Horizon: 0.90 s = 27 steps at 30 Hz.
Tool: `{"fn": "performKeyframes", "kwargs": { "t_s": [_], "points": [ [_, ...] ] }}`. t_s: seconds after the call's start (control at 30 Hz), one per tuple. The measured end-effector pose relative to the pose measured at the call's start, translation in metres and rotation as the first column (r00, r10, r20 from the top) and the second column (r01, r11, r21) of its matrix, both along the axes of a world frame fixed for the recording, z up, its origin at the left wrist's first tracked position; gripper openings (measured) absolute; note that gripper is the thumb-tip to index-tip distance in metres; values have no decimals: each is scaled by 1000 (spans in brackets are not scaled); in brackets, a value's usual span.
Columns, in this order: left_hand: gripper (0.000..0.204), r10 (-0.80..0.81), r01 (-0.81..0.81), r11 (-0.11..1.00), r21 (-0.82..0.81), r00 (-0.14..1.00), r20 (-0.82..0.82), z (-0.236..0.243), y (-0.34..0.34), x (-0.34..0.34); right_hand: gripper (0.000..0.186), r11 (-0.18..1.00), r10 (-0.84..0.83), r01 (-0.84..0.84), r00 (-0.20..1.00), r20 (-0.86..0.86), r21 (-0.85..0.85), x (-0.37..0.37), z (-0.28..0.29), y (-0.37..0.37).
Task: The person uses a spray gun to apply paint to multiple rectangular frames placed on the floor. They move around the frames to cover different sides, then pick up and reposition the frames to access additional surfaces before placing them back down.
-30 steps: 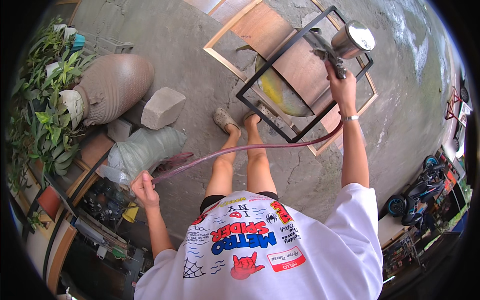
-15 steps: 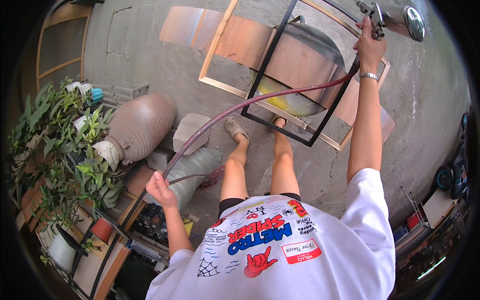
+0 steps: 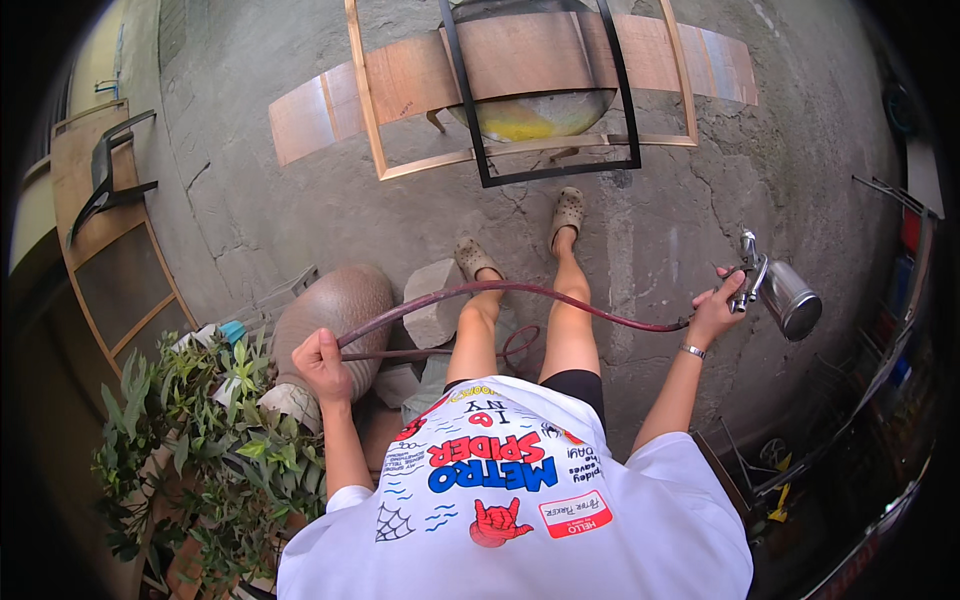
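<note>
Outward from the fingers of the right hand (image 3: 718,308), which grasp the spray gun (image 3: 757,280), its metal cup (image 3: 792,302) lies with long axis slanting rightward, while the farther left hand (image 3: 322,366) clenches the hose (image 3: 440,293).

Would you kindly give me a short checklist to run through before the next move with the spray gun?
1. Spray gun gripped by the right hand: ok.
2. Hose held by the left hand: ok.
3. Hose clear of the legs: not ok; in this view it crosses both, with a loop showing between them.
4. Metal cup filled: cannot tell; its inside is hidden.
5. Black frame wholly in view: not ok; the picture's top edge cuts it off.
</note>
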State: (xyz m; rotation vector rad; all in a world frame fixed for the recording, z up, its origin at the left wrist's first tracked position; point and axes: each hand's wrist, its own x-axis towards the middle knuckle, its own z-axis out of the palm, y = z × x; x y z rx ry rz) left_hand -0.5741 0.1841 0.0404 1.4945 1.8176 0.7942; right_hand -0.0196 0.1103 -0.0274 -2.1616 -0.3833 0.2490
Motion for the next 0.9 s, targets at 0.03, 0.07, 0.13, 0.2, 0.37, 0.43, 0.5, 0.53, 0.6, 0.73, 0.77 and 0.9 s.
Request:
{"fn": "performKeyframes", "kwargs": {
  "t_s": [0.03, 0.07, 0.13, 0.2, 0.37, 0.43, 0.5, 0.53, 0.6, 0.73, 0.77, 0.9],
  "points": [
    [51, 8, -8, 1000, -13, 1000, 22, 0, -8, 0, 46, 999, -35, 35, 999, -21, 4, -2, -1, -22],
    [51, 22, -21, 999, -27, 999, 44, 0, -17, -1, 46, 998, -55, 55, 998, -8, -11, -4, -2, -39],
    [51, -3, 4, 1000, -23, 999, 52, -6, -39, 0, 46, 995, -83, 84, 996, 20, -45, -2, -11, -64],
    [51, -10, 11, 1000, -23, 999, 47, -14, -62, -3, 47, 997, -69, 71, 996, 49, -42, 0, -23, -83],
    [51, 27, -27, 1000, -12, 999, -30, -18, -123, -4, 47, 1000, -21, 20, 999, 47, 7, 9, -45, -95],
    [51, 70, -69, 997, 24, 995, -64, -11, -144, -8, 47, 999, -4, 3, 1000, 27, 43, 5, -53, -93],
    [52, 146, -141, 987, 80, 987, -62, 1, -164, -13, 46, 996, 14, -10, 999, -51, 89, -11, -61, -97],
    [52, 182, -175, 978, 114, 982, -55, 4, -169, -17, 45, 995, 67, -59, 993, -98, 81, -21, -70, -102],
    [52, 282, -275, 947, 168, 959, -18, 16, -189, -29, 43, 984, 176, -164, 966, -192, 76, -46, -90, -112],
    [54, 435, -423, 870, 255, 900, 9, 39, -219, -58, 35, 945, 317, -269, 895, -312, 188, -133, -96, -114],
    [54, 442, -435, 859, 271, 896, 36, 44, -226, -68, 33, 917, 392, -351, 880, -267, 189, -151, -97, -116],
    [54, 483, -476, 822, 314, 874, 60, 57, -244, -85, 26, 782, 617, -563, 762, -199, 270, -212, -104, -115]
  ]
}}
